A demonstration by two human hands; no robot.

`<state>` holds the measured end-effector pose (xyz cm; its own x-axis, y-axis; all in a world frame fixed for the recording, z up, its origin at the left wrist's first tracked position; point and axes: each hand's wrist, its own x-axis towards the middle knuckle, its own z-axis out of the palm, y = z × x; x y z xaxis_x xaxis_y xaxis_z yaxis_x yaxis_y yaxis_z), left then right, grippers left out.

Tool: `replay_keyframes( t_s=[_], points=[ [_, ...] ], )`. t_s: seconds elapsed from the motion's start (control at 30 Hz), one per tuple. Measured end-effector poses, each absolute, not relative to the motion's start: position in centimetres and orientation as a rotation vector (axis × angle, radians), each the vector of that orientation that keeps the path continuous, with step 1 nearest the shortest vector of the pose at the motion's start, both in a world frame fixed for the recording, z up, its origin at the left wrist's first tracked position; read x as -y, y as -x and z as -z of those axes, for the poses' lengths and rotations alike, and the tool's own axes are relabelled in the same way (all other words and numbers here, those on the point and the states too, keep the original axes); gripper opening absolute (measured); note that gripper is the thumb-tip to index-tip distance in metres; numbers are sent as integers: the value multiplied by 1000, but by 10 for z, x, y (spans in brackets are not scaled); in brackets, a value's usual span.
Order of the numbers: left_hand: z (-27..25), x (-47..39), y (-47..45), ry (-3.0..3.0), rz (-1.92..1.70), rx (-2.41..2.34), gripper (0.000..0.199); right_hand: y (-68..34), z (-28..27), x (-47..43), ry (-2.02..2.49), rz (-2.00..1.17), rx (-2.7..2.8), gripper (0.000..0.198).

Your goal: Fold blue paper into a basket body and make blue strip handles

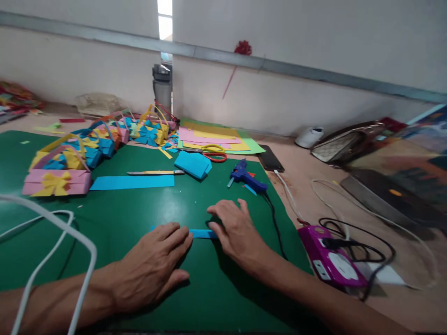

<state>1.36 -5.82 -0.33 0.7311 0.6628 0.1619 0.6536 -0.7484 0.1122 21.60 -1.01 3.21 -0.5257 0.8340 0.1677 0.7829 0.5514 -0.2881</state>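
A narrow blue paper strip (203,233) lies on the green mat (195,288) in front of me. My left hand (157,260) rests flat over the strip's left part, fingers stretched out and thumb apart, hiding most of that end. At the strip's right end is my right hand (235,230), its fingers bent and spread, the thumb at the paper. Beyond the hands lie a wider blue paper strip (132,182), a craft knife (155,172), a folded blue paper piece (193,164) and a blue glue gun (246,176).
Several small paper baskets with bows (56,182) stand at left. Coloured paper sheets (213,135), scissors (217,157) and a bottle (162,88) are at the back. A purple power strip (328,256) with cables lies right; a white cable (91,251) crosses the left foreground.
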Motion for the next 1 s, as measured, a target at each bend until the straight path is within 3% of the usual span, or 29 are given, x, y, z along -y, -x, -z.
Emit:
replay_keyframes(
  t_s=[0.27,1.0],
  points=[
    [5,58,-10,-2897,-267,-1154,39,-265,-43,18,1532,-526,2357,6],
    [11,56,1,-3015,-514,-1263,34,-235,-32,14,1429,-364,2610,12]
  ],
)
